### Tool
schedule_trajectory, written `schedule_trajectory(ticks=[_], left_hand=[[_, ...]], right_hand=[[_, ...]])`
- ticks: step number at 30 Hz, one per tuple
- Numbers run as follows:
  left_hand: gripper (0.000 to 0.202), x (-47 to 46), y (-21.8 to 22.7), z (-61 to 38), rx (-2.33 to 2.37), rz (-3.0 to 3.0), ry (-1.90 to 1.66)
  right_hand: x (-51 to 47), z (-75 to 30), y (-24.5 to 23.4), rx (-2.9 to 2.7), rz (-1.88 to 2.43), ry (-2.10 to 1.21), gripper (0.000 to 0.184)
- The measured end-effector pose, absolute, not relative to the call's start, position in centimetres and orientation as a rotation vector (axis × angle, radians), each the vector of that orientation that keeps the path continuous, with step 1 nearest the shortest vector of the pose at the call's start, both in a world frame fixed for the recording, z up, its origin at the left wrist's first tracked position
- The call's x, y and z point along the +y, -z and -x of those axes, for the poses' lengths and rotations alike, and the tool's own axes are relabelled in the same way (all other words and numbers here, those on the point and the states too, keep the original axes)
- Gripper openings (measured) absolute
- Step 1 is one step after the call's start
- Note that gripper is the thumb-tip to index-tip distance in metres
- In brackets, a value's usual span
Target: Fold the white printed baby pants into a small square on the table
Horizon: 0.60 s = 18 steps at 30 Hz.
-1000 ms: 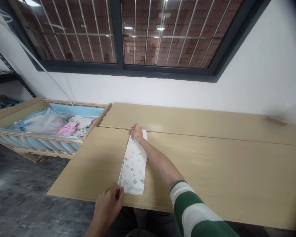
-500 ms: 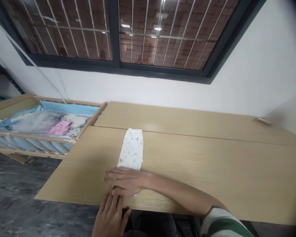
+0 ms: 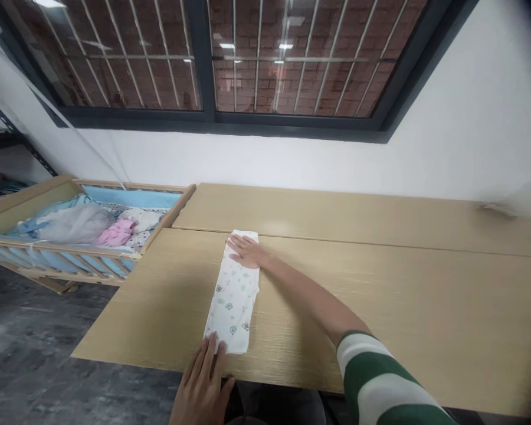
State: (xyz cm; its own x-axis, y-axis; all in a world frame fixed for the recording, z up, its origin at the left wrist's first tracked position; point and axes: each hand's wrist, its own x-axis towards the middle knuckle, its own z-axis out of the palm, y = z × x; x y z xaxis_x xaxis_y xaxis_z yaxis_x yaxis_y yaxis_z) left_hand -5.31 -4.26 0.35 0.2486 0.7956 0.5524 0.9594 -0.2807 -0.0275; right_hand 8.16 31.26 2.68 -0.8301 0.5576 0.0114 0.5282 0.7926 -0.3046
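A white cloth with small green prints [image 3: 233, 301] lies flat as a long narrow strip on the wooden table [image 3: 345, 307]; it looks like folded baby clothing, though its exact kind is unclear. Across its far end rests my right hand [image 3: 246, 250], palm down with fingers stretched out to the left. My left hand [image 3: 204, 378] is at the table's front edge, fingers extended, their tips touching the near left corner of the cloth. Neither hand grips anything.
Left of the table stands a wooden crib [image 3: 128, 260] with blue lining, holding a pink cloth [image 3: 116, 232], white cloths and pale netting [image 3: 77, 223]. A barred window [image 3: 287, 65] is above. A small pale object [image 3: 498, 209] lies at the table's far right.
My right hand has swept from the near end of the cloth to its far end, uncovering the printed middle. My left hand has stayed nearly in place at the near corner.
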Motion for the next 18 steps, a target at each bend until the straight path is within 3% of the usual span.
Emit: schedule_trajectory(ticks=[10, 14, 18], left_hand=[[0.033, -3.6, -2.2, 4.1, -1.728, 2.159, 0.577], [0.023, -2.2, -3.5, 5.2, -1.783, 2.282, 0.641], [0.037, -1.6, -3.2, 7.8, -1.659, 2.454, 0.681]], right_hand=[[33.6, -8.7, -4.7, -2.784, 0.916, -0.318, 0.058], [27.3, -9.3, -6.2, -2.662, 0.849, -0.242, 0.051], [16.8, -12.4, -6.6, -2.731, 0.608, -0.57, 0.034]])
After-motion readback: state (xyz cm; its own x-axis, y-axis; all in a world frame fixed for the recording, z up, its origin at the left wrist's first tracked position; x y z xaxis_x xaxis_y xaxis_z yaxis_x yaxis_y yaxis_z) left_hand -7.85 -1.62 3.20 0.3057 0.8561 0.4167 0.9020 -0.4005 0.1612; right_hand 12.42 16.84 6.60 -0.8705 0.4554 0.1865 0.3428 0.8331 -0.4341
